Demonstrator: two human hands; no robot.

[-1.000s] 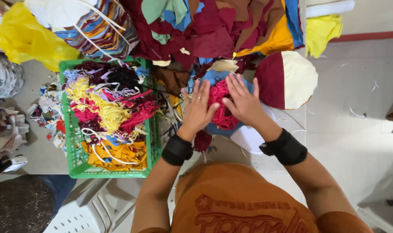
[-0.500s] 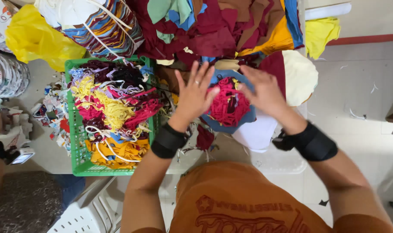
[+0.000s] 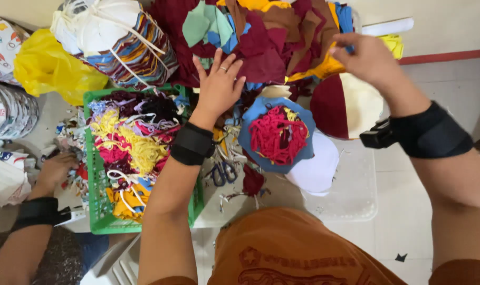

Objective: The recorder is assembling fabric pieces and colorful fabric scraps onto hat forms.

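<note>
A person's open left hand [image 3: 219,84] presses on the maroon scraps of the far fabric heap [image 3: 261,37] while the right hand [image 3: 367,57] pinches a scrap there, apparently mid-sorting, the next pull needing a firm grip.

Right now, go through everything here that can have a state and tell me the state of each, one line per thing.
left hand: open, fingers spread, flat on the fabric scrap pile
right hand: reaching into the scraps, grip unclear
green basket: full of tangled fabric strips
blue fabric piece: lying flat, pink strips heaped on it
scissors: lying on the table, not held
striped bundle: tied shut with cord
yellow bag: bulging
</note>
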